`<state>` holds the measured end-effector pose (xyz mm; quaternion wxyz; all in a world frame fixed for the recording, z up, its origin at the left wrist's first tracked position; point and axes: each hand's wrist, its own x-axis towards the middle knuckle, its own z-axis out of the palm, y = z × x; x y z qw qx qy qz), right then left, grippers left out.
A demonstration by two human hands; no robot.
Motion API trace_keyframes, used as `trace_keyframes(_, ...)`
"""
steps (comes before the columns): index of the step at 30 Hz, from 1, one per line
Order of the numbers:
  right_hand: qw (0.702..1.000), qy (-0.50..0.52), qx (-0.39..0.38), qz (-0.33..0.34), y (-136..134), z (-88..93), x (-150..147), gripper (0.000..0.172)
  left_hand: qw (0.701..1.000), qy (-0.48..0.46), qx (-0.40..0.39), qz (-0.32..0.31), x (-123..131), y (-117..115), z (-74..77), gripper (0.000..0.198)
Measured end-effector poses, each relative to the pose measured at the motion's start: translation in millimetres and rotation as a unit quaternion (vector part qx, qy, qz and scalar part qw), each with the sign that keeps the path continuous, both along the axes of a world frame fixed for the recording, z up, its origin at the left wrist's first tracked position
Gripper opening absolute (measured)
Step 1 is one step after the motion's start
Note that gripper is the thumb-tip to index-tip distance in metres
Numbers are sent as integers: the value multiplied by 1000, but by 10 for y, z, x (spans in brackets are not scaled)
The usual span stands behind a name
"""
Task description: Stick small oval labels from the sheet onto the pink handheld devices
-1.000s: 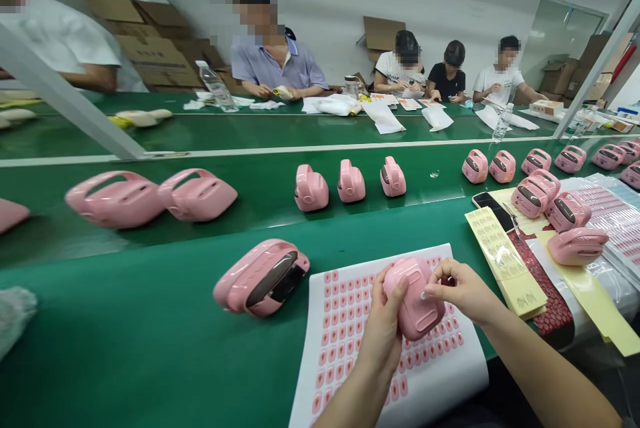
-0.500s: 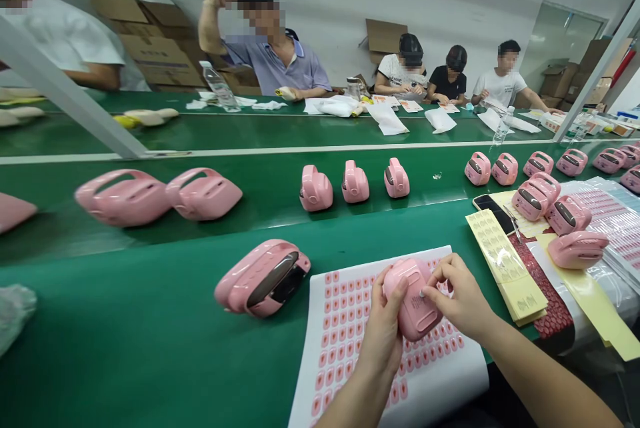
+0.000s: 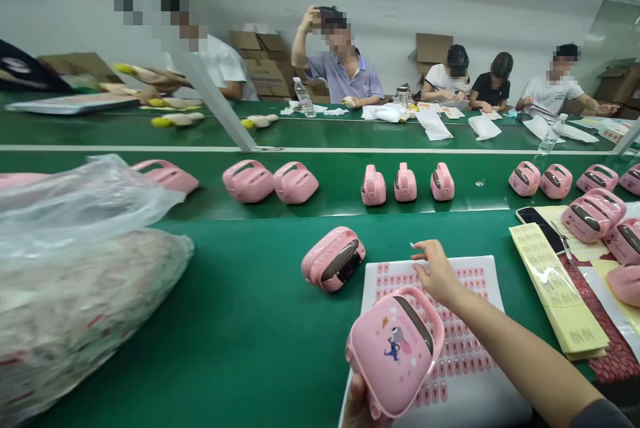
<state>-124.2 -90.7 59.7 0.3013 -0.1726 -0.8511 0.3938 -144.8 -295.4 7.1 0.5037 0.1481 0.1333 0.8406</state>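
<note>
My left hand (image 3: 356, 396) grips a pink handled device (image 3: 393, 358) from below. Its front faces up, showing a cartoon print and a dark window strip under the handle. My right hand (image 3: 436, 273) hovers over the upper part of a sticker sheet (image 3: 505, 385), its thumb apart from the fingers. At one fingertip shows a tiny whitish piece (image 3: 413, 245); whether it sticks there I cannot tell. The sheet bears rows of small pink-and-red stickers and lies partly under the held device. Left of the sheet, another pink device (image 3: 334, 259) lies tilted on the green table.
A large clear plastic bag (image 3: 95, 308) fills the left side. Pink devices (image 3: 405, 183) stand along the green line ahead. At right lie yellow label strips (image 3: 557, 288), a phone (image 3: 540, 228) and scissors (image 3: 564, 241). Several people sit across the line, beyond a slanted metal post (image 3: 215, 95).
The view has swung left. The held device has turned from its back to its printed front and come lower. My right hand has left the device's back and moved away above the sheet.
</note>
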Motion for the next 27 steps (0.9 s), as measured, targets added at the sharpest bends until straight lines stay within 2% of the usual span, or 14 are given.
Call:
trace_keyframes(3, 999, -10, 30, 43, -142, -165, -395, 49, 998, -19, 61, 29, -96, -126, -63, 44)
trace_keyframes(6, 996, -2, 64, 63, -247, -243, -576, 51, 997, -49, 57, 31, -186, -151, 40, 42)
trace_keyframes(10, 993, 46, 77, 75, -307, -294, -567, 42, 991, -88, 66, 76, -278, -124, 212, 44)
trace_keyframes(13, 994, 88, 53, 45, -357, -205, -453, 41, 988, -90, 72, 100, -320, -41, 322, 44)
trace_keyframes(14, 994, 110, 18, 23, -387, -134, -397, 41, 988, -87, 72, 107, -331, -2, 353, 43)
trace_keyframes(16, 979, 166, -114, -19, -474, 60, -264, 40, 988, -91, 59, 110, -344, 90, 399, 45)
trace_keyframes(18, 934, 222, -277, -38, -592, 276, -120, 39, 987, -115, 38, 104, -343, 188, 424, 48)
trace_keyframes(20, 892, 250, -374, -31, -715, 456, 6, 42, 984, -147, 24, 95, -321, 285, 437, 51)
trace_keyframes(23, 870, 256, -419, -39, -846, 591, 118, 45, 977, -188, 12, 96, -252, 414, 475, 52)
trace_keyframes(27, 862, 269, -422, -75, -904, 597, 153, 45, 969, -224, -21, 104, -137, 540, 594, 50)
